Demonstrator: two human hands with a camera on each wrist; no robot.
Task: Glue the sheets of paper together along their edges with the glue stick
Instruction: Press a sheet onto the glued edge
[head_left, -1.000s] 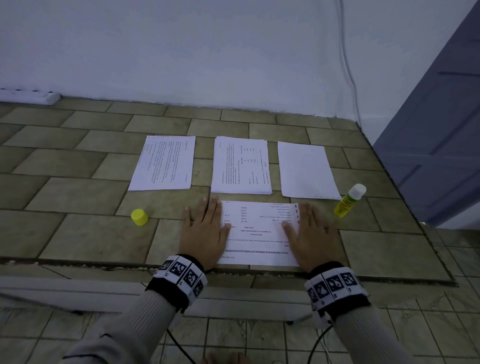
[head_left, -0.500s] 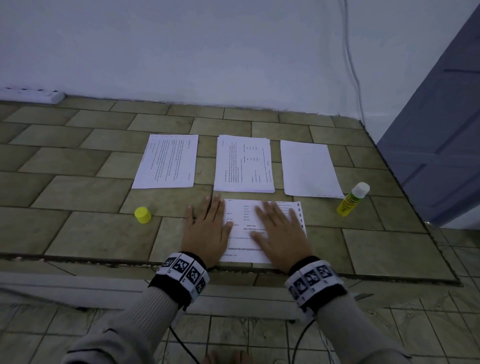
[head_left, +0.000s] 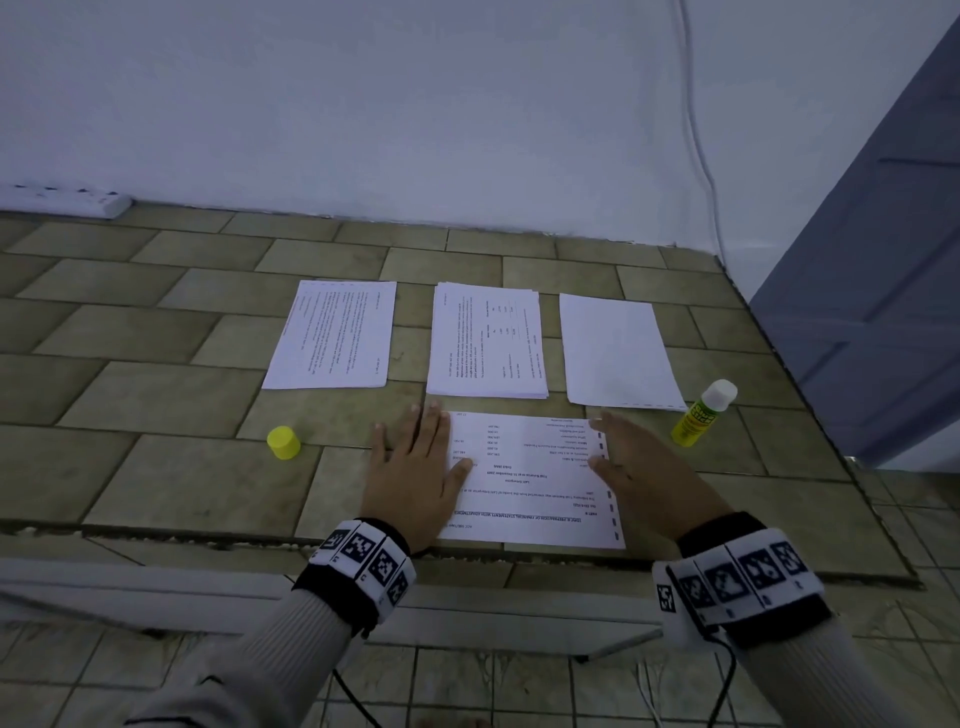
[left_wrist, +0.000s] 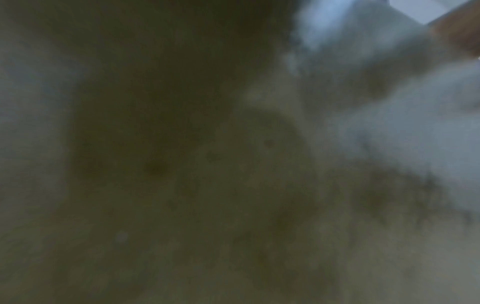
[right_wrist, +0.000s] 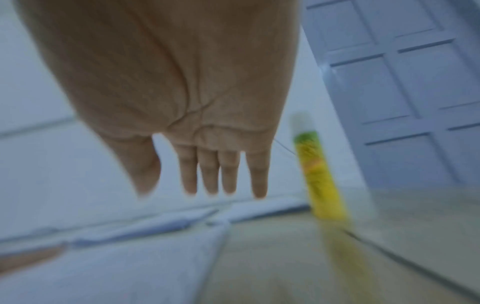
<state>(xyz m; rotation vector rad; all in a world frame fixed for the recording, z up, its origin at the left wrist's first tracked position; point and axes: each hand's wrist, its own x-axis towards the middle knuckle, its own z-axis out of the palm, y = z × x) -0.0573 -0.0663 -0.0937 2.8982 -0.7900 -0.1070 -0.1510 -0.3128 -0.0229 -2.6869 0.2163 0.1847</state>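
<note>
A printed sheet (head_left: 535, 483) lies on the tiled ledge nearest me. My left hand (head_left: 415, 457) rests flat on its left edge, fingers straight. Over the sheet's right edge hovers my right hand (head_left: 628, 457), flat, with fingers straight and holding nothing; in the right wrist view the right hand (right_wrist: 202, 181) is clear of the paper. The uncapped glue stick (head_left: 704, 413) stands just right of it, blurred as the glue stick (right_wrist: 319, 174) in the right wrist view. Its yellow cap (head_left: 283, 442) sits to the left. The left wrist view is dark and blurred.
Three more paper piles lie behind: a printed left sheet (head_left: 332, 335), a middle stack (head_left: 488, 340) and a blank right sheet (head_left: 618, 353). A power strip (head_left: 67, 200) lies at the wall. A grey door (head_left: 872, 260) stands at the right. The ledge edge (head_left: 208, 535) drops toward me.
My right hand slid from the sheet's right edge to its middle, then back to the right and lifted off the paper. The left hand has stayed put.
</note>
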